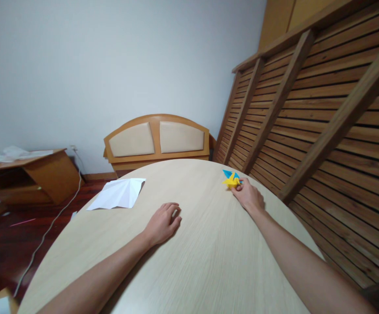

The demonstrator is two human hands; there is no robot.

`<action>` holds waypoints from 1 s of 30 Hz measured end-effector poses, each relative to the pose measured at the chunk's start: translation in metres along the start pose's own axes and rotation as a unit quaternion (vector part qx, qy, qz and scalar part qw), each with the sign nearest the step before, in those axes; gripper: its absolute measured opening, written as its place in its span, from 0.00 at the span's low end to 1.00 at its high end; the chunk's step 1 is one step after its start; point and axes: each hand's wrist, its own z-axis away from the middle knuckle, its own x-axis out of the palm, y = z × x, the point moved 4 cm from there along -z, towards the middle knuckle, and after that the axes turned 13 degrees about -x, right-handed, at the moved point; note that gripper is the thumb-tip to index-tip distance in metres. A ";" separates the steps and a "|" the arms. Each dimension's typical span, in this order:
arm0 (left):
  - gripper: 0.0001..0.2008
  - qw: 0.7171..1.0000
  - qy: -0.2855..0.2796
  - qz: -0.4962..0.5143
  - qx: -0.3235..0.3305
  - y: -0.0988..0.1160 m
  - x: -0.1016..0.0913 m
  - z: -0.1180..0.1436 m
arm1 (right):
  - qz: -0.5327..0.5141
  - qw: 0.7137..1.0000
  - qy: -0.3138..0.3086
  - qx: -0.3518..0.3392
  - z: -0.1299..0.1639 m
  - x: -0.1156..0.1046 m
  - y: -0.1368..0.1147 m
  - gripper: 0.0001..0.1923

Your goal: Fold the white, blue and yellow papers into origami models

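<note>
Nearest spreads the pale round tabletop (205, 261). Toward its far right, the right hand (249, 195) pinches a yellow origami crane (232, 182) by its right end — its length crosswise, blue folded paper (228, 173) just behind (touching or not, I cannot tell). The left hand (162, 223) rests empty, fingers loosely curled — nearer the white creased sheet (119, 194).

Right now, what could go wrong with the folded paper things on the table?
The right hand has its fingers on the yellow paper bird, so squeezing too hard might crumple its folds.

The blue folded paper sits just behind the bird, so a careless move could knock it toward the nearby edge of the table.

The creased white paper lies near the table's left edge, so a bump or puff of air might send it down to the floor.
</note>
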 end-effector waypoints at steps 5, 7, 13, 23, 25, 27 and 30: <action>0.11 1.000 0.002 0.005 0.002 0.000 0.000 0.001 | 0.002 0.999 -0.010 0.032 0.003 -0.009 -0.004 0.28; 0.12 1.000 0.006 0.003 0.001 -0.002 -0.001 0.000 | 0.010 0.999 -0.006 0.047 0.005 -0.014 -0.008 0.28; 0.14 0.992 0.085 -0.072 -0.063 -0.034 -0.020 -0.011 | -0.039 0.996 0.042 -0.065 0.018 -0.013 -0.040 0.15; 0.26 0.910 0.118 -0.234 -0.321 -0.120 -0.055 -0.019 | -0.157 0.897 -0.146 -0.387 0.051 0.028 -0.092 0.15; 0.25 0.914 0.096 -0.227 -0.323 -0.120 -0.055 -0.018 | -0.157 0.894 -0.163 -0.386 0.052 0.032 -0.088 0.17; 0.23 0.925 0.084 -0.219 -0.300 -0.112 -0.052 -0.018 | -0.152 0.895 -0.173 -0.382 0.052 0.034 -0.085 0.18; 0.22 0.951 0.080 -0.193 -0.229 -0.089 -0.046 -0.018 | -0.149 0.895 -0.178 -0.381 0.051 0.034 -0.085 0.18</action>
